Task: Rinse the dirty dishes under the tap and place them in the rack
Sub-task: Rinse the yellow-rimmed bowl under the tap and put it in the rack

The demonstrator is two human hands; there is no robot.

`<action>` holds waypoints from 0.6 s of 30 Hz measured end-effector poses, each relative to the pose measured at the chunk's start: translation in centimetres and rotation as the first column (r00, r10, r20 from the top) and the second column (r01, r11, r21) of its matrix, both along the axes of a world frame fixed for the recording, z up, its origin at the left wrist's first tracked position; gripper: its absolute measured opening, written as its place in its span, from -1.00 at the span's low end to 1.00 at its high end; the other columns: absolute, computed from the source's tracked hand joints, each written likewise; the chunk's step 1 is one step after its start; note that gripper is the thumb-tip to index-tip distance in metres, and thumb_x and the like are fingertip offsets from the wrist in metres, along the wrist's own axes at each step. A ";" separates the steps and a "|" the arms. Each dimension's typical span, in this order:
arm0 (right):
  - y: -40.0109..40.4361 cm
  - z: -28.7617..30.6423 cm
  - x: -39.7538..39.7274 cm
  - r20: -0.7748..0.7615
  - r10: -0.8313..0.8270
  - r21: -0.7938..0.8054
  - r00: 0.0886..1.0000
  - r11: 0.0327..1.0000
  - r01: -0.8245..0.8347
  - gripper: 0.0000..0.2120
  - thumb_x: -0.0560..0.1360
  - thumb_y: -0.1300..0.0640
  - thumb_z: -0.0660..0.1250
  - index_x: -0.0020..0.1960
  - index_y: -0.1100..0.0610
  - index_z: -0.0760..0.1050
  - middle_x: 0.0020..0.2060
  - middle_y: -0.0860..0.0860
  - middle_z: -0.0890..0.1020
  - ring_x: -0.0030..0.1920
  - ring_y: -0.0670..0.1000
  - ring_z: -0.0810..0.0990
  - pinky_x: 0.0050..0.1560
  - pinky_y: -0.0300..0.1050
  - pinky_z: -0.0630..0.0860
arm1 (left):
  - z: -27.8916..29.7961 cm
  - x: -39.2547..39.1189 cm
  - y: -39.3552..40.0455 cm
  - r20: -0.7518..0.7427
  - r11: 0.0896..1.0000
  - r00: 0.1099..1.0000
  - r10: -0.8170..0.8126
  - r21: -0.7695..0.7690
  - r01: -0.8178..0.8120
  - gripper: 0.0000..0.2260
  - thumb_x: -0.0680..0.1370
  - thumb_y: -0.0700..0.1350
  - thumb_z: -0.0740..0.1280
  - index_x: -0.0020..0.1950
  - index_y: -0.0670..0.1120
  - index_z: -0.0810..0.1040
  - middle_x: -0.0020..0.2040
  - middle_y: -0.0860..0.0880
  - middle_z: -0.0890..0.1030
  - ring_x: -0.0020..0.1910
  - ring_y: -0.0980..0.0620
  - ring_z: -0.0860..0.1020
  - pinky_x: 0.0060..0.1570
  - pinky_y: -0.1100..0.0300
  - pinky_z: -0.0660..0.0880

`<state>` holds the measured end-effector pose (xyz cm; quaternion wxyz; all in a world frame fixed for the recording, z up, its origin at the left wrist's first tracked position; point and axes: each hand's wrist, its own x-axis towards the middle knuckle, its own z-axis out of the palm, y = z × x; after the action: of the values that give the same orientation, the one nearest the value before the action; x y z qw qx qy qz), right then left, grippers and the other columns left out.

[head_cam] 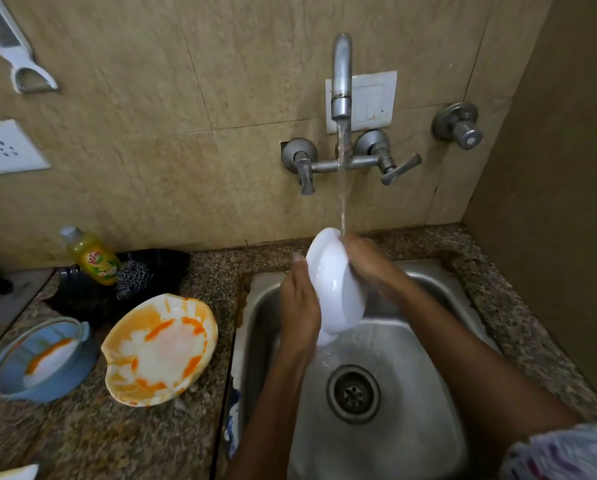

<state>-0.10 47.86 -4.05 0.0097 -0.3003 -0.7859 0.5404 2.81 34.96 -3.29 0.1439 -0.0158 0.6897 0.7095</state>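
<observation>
Count: one white bowl in hand, two dirty dishes on the counter, one tap, one sink. The white bowl sits centre frame over the sink, directly under the running water, which hits at its upper rim. It is tipped on edge: rim line runs from upper left down to lower right, opening facing left toward the left hand, base toward the right. Left hand holds the bowl's left edge, fingers curled round the rim with the thumb up along it. Right hand is on the bowl's right side near the top, blurred; fingers look bent against the back of the bowl, but I cannot tell whether they grip or just rub. Water drips off the bowl's low end toward the drain. Left of the sink on the speckled counter: one large white plate smeared orange, lying face up, and at the far left one blue dish with an orange streak inside, the two just apart. Behind them, mid-left: one yellow soap bottle tilted, touching a steel scrubber. Upper left on the wall: a hanging peeler, one socket below it. One switch plate is behind the tap and one extra valve right of it.
</observation>
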 end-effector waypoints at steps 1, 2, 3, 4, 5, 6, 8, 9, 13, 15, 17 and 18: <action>0.8 -0.2 0.0 0.013 -0.064 -0.274 0.998 0.960 0.065 -0.53 0.52 -0.24 0.20 0.22 0.08 0.49 0.02 0.04 0.58 0.09 0.10 0.52 0.22 0.02 0.39 | -0.1 0.3 -0.1 -0.003 1.000 1.000 -0.002 0.022 0.002 -0.66 0.65 0.14 0.04 0.35 0.04 0.35 0.16 0.05 0.47 0.14 0.07 0.42 0.18 0.13 0.37; 1.4 -0.7 0.1 0.007 -0.099 -0.446 0.995 0.890 0.092 -0.43 0.39 -0.32 0.31 0.22 0.06 0.51 -0.01 0.05 0.62 0.09 0.10 0.54 0.24 0.08 0.41 | 0.0 0.5 0.0 0.037 0.999 0.999 -0.019 0.036 0.018 -0.74 0.65 0.14 0.04 0.25 0.08 0.35 0.07 0.08 0.47 0.07 0.08 0.42 0.12 0.13 0.38; 2.1 -1.6 0.0 0.017 -0.124 -0.511 0.992 0.852 0.115 -0.35 0.24 -0.37 0.38 0.19 0.01 0.54 0.00 0.07 0.66 0.11 0.14 0.57 0.25 0.16 0.42 | 0.1 0.5 -0.1 0.093 0.997 0.995 -0.042 0.068 0.036 -0.75 0.64 0.16 0.04 0.18 0.07 0.36 0.02 0.06 0.49 0.02 0.06 0.44 0.07 0.11 0.41; 2.6 -2.3 -0.1 0.006 -0.118 -0.537 0.993 0.837 0.103 -0.30 0.14 -0.40 0.40 0.15 -0.02 0.56 0.02 0.10 0.67 0.12 0.17 0.59 0.24 0.21 0.43 | 0.1 0.3 -0.1 0.165 0.990 0.981 -0.098 0.114 0.080 -0.71 0.64 0.18 0.05 0.16 0.03 0.41 0.02 0.00 0.53 -0.01 0.03 0.48 0.06 0.07 0.45; 2.7 -2.4 0.0 0.005 -0.088 -0.527 0.996 0.846 0.078 -0.31 0.12 -0.42 0.38 0.11 -0.02 0.58 0.04 0.11 0.67 0.12 0.19 0.60 0.23 0.23 0.43 | 0.2 0.1 -0.1 0.220 0.974 0.962 -0.163 0.189 0.122 -0.67 0.63 0.17 0.06 0.17 -0.01 0.46 0.06 -0.08 0.57 -0.02 -0.01 0.52 0.08 0.03 0.48; 2.1 -1.6 0.5 0.014 -0.054 -0.463 0.998 0.885 0.054 -0.36 0.18 -0.42 0.33 0.07 0.00 0.58 0.06 0.13 0.67 0.11 0.19 0.60 0.23 0.23 0.44 | 0.2 -0.3 -0.2 0.232 0.957 0.946 -0.225 0.236 0.170 -0.65 0.64 0.15 0.07 0.16 -0.05 0.50 0.08 -0.12 0.59 -0.04 -0.02 0.56 0.08 0.02 0.51; 0.8 0.0 1.0 -0.032 0.025 -0.268 0.999 0.963 -0.032 -0.53 0.42 -0.32 0.22 0.02 0.06 0.55 0.10 0.13 0.62 0.12 0.17 0.57 0.26 0.15 0.42 | 0.3 -1.3 -0.3 0.238 0.920 0.917 -0.321 0.308 0.242 -0.56 0.64 0.18 0.03 0.13 -0.08 0.56 0.03 -0.12 0.65 -0.08 -0.01 0.64 -0.06 0.07 0.59; 0.3 0.5 1.1 -0.071 0.096 -0.099 0.993 0.990 -0.103 -0.62 0.53 -0.21 0.16 0.04 0.08 0.52 0.13 0.13 0.59 0.14 0.15 0.54 0.26 0.08 0.41 | 0.3 -1.9 -0.4 0.274 0.893 0.890 -0.365 0.373 0.251 -0.47 0.63 0.24 0.00 0.19 -0.09 0.57 0.06 -0.15 0.67 -0.05 -0.06 0.66 -0.09 0.07 0.60; -1.9 1.3 2.4 -0.025 0.435 0.603 0.900 0.724 -0.333 -0.55 0.59 -0.10 0.06 0.40 0.08 0.31 0.37 0.11 0.40 0.31 0.14 0.40 0.26 -0.03 0.30 | -0.2 -4.0 -1.1 0.380 0.884 0.859 -0.344 0.439 0.160 -0.30 0.57 0.36 -0.02 0.31 -0.17 0.54 0.24 -0.25 0.59 0.22 -0.22 0.55 0.22 -0.07 0.46; -2.5 0.6 2.7 0.048 0.525 0.768 0.850 0.525 -0.367 -0.42 0.55 -0.16 -0.08 0.49 0.07 0.19 0.44 0.09 0.32 0.39 0.13 0.31 0.35 0.01 0.22 | -0.8 -4.7 -0.4 0.382 0.897 0.887 -0.260 0.436 0.076 -0.33 0.61 0.29 -0.03 0.06 -0.19 0.68 0.06 -0.21 0.68 0.06 -0.12 0.65 0.13 0.01 0.49; -2.6 0.7 2.6 0.032 0.549 0.816 0.835 0.469 -0.339 -0.40 0.53 -0.13 -0.13 0.51 0.07 0.14 0.47 0.08 0.28 0.42 0.12 0.28 0.40 0.04 0.19 | -1.0 -4.8 0.4 0.342 0.885 0.922 -0.181 0.466 0.000 -0.37 0.68 0.10 -0.06 -0.19 -0.13 0.72 -0.20 -0.08 0.71 -0.20 0.05 0.69 -0.04 0.14 0.52; -2.6 0.6 2.2 -0.004 0.525 0.801 0.851 0.511 -0.311 -0.44 0.56 -0.08 -0.09 0.52 0.08 0.15 0.48 0.08 0.28 0.43 0.12 0.27 0.41 0.04 0.20 | -0.3 -4.2 0.6 0.294 0.917 0.945 -0.142 0.398 0.014 -0.44 0.69 0.05 -0.06 -0.15 -0.09 0.68 -0.22 0.00 0.68 -0.21 0.10 0.66 0.00 0.15 0.50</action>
<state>2.11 45.21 -3.45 0.1038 0.0041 -0.9806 0.1662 -1.39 35.52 -3.57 0.2814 -0.0727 0.5025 0.8143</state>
